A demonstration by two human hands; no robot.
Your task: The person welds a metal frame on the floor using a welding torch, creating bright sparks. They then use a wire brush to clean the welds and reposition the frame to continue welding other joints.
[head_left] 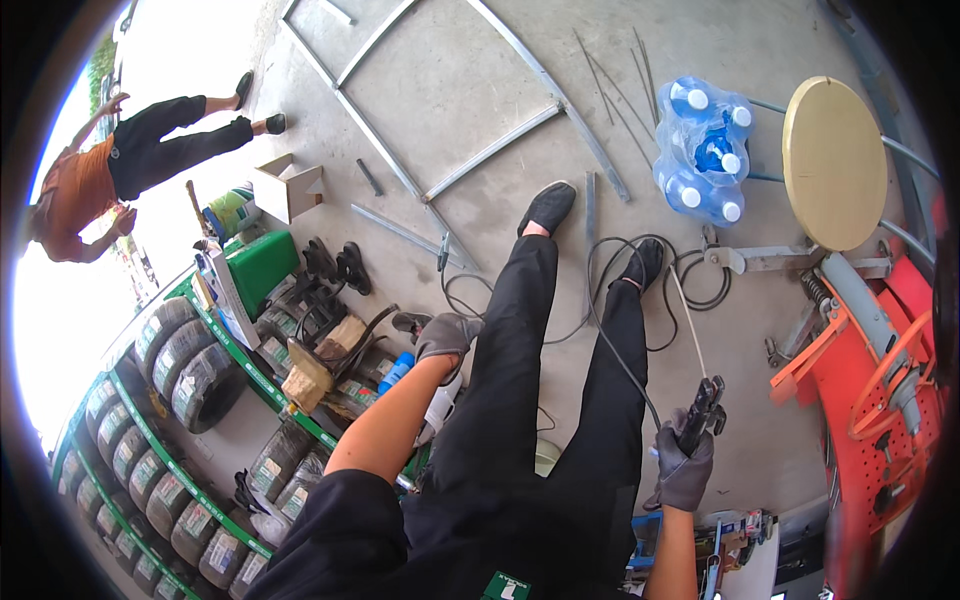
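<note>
My gloved right hand (682, 470) grips a black welding electrode holder (704, 408) in front of my right leg. A thin pale welding rod (690, 322) sticks out of its jaws toward the floor. From the holder a dark cable (622, 362) runs down to loops around my right foot. My gloved left hand (446, 336) is beside my left thigh with curled fingers; what they close on is hidden, though something white shows just below. Past my feet, a frame of grey metal bars (492, 152) lies on the concrete floor. A clamp (443, 252) on a cable touches one bar.
Blue-capped water bottles in a wrapped pack (703, 150) stand at right, beside a round stool (835, 165) and a red machine (800, 420). Green tire racks (250, 370) fill the left. Loose rods (605, 85) lie beyond. Another person (130, 160) walks at far left near a cardboard box (287, 190).
</note>
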